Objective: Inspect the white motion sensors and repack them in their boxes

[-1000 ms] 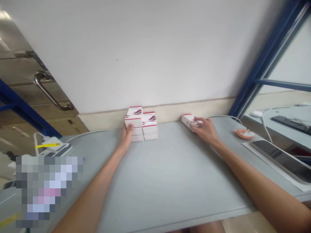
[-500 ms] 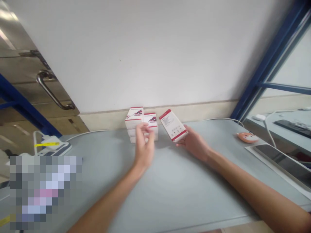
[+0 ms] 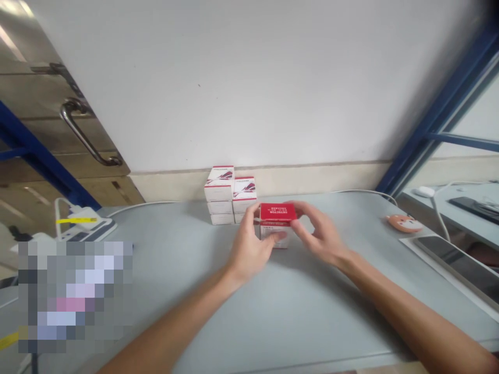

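A red-and-white detector box [image 3: 278, 212] is between my two hands, its red end with the printed word DETECTOR facing up. My left hand [image 3: 253, 241] grips its left side, the thumb pressed on the white front face. On the other side my right hand [image 3: 319, 231] closes around the box's right edge near the top. Just behind and to the left, several similar white boxes stand in two stacks, the taller stack [image 3: 219, 193] on the left and the lower stack [image 3: 245, 192] partly hidden by my left hand.
The grey-blue table [image 3: 218, 327] meets a white wall [image 3: 249, 93]. At left lies a power strip [image 3: 88, 228] with plugs and cables, near a blurred-out patch. To the right are an orange animal-shaped object [image 3: 404, 223] and a dark flat device [image 3: 456, 265].
The box, tilted in my right hand before, is now upright with its red end on top. My left hand has moved right from the stacks and taken hold of it.
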A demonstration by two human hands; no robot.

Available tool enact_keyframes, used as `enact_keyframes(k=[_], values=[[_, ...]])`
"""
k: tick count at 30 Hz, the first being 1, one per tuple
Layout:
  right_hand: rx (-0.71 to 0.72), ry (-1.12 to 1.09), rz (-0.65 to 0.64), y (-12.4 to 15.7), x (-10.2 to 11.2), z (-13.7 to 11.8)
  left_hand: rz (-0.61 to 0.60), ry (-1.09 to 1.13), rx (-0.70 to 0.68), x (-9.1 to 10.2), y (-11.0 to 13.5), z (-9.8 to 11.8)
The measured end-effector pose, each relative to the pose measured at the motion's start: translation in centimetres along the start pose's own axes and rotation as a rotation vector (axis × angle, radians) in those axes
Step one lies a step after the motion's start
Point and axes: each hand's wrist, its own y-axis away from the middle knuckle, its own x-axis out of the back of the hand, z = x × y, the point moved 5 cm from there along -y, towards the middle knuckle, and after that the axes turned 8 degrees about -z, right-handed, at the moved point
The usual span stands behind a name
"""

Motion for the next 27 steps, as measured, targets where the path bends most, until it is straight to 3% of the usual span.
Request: enact_keyframes(k=[3,5,7,10,12,15,18,20,23,25,27], values=[[0.040,0.171,0.142,0.5,0.9,-0.7,-0.026,-0.155,-0.129,-0.3,0.4,0.4],[-0.066,0.121,0.267,0.7,1.8,-0.4,-0.066,-0.277,-0.284,-0.6,0.8,1.2],[-0.182,0.011,0.304,0.5,2.2,-0.1,-0.053,-0.390,-0.497,-0.8,1.2,2.4],[-0.292,-0.215,0.161,-0.2,1.7,-0.2,0.077,-0.616,-0.813,-0.7,2.0,4.3],[-0.358,-0.359,0.044,-0.6,1.0,-0.3,0.087,-0.773,-0.924,-0.9,2.2,4.9],[-0.449,-0.479,-0.062,-0.5,0.2,-0.3,-0.013,-0.840,-0.972,-1.1,2.1,5.1],[-0.477,-0.461,-0.061,-0.4,0.0,0.0,-0.082,-0.799,-0.939,-1.0,1.8,4.9],[-0.358,-0.322,0.064,-0.5,0.7,-0.3,-0.083,-0.766,-0.907,-0.8,1.5,4.9],[0.054,0.009,0.251,-0.2,1.8,-2.6,-0.051,-0.684,-0.832,-0.3,1.0,4.6],[0.284,0.173,0.188,0.2,1.5,-3.9,-0.031,-0.620,-0.766,0.1,0.7,4.2],[0.355,0.264,0.069,0.5,0.9,-4.2,-0.026,-0.557,-0.701,0.3,0.4,3.8]])
